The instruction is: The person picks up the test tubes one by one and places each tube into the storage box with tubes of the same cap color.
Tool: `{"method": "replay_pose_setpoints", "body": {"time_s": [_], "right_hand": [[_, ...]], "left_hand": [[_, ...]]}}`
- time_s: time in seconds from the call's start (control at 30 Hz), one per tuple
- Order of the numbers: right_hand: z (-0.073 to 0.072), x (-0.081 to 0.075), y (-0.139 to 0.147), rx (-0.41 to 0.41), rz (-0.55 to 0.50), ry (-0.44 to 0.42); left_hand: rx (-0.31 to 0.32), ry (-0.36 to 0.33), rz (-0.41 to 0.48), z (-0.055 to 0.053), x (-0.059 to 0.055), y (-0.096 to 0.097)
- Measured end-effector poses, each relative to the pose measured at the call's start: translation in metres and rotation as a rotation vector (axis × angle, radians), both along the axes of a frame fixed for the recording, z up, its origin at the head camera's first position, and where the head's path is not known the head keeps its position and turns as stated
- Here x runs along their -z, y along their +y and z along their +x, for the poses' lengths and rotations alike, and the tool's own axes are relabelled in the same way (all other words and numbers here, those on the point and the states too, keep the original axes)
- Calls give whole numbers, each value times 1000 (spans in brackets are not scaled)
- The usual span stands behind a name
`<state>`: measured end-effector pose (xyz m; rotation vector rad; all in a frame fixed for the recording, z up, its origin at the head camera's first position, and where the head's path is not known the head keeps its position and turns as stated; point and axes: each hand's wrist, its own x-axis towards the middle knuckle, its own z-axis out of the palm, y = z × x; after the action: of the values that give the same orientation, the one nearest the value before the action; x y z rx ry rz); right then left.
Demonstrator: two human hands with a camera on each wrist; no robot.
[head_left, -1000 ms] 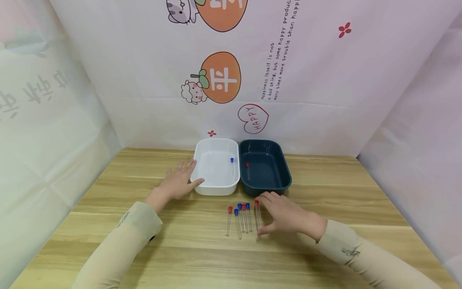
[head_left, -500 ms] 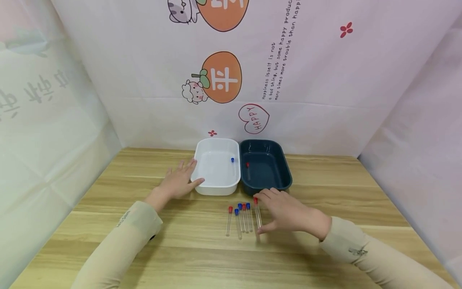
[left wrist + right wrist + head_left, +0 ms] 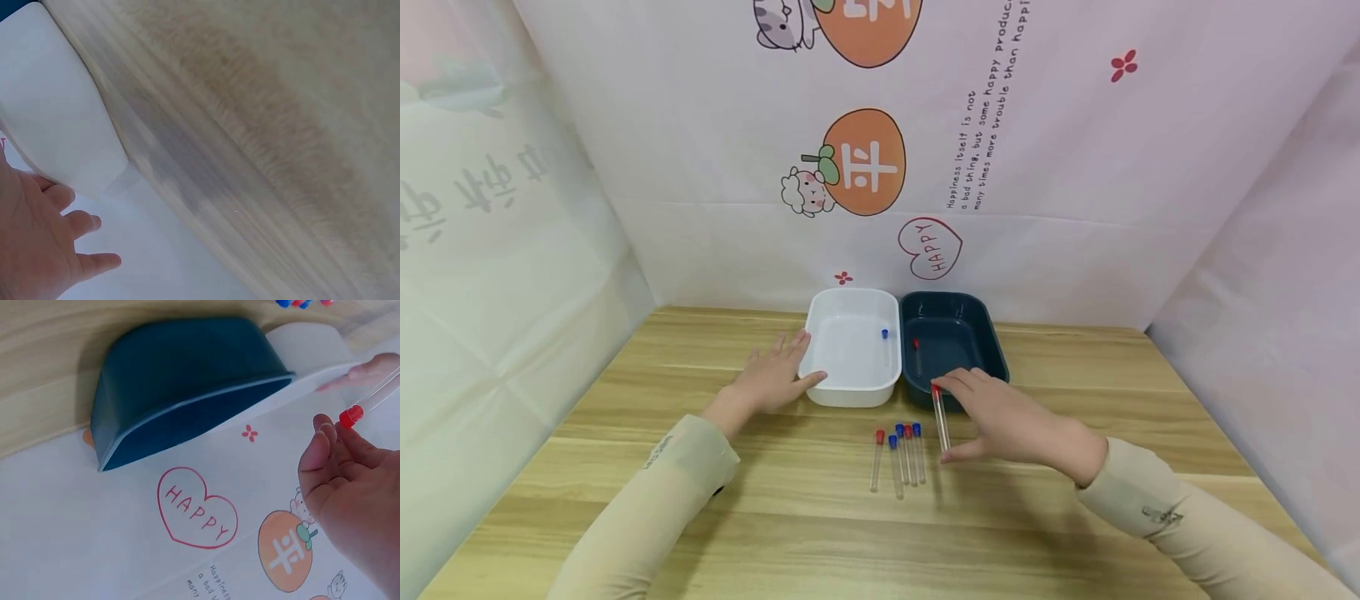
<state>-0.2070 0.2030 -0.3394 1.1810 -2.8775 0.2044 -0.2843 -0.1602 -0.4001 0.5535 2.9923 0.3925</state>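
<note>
My right hand (image 3: 1017, 417) pinches a clear test tube with a red cap (image 3: 941, 421) between thumb and fingertips, raised near the front rim of the dark blue basin (image 3: 996, 350). In the right wrist view the tube's red cap (image 3: 352, 416) sits at the fingertips. My left hand (image 3: 767, 379) rests spread against the left side of the white basin (image 3: 850, 397). The left wrist view shows those fingers (image 3: 80, 223) straight beside the basin wall (image 3: 56, 106). A blue-capped tube (image 3: 885, 335) lies in the white basin, a red-capped one (image 3: 916, 344) in the dark blue one.
Several test tubes (image 3: 913, 458) with red or blue caps lie on the wooden table (image 3: 805, 533) in front of the basins. The two basins stand side by side against a printed cloth backdrop (image 3: 1045, 267). Cloth walls flank the table on both sides.
My right hand has lifted the red-capped test tube off the table and moved it up toward the dark blue basin. The left hand has stayed in place.
</note>
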Motion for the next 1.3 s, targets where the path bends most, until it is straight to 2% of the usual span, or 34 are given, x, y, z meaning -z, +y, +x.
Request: {"method": "replay_pose_setpoints", "body": {"time_s": [0.57,0.77,1.13,1.3], "right_hand": [[-24,4,1,22,-116,-140],[-36,3,2,60,-150,-168],[-56,7,8,78,-202,-108],[-67,11,13,114,-219,-106]], "left_hand": [[4,-20,-5,0,0,-1],[2,-19,-9,-1,0,-1],[3,-26,-12,0,-2,0],[1,-17,-1,0,-1,0]]}}
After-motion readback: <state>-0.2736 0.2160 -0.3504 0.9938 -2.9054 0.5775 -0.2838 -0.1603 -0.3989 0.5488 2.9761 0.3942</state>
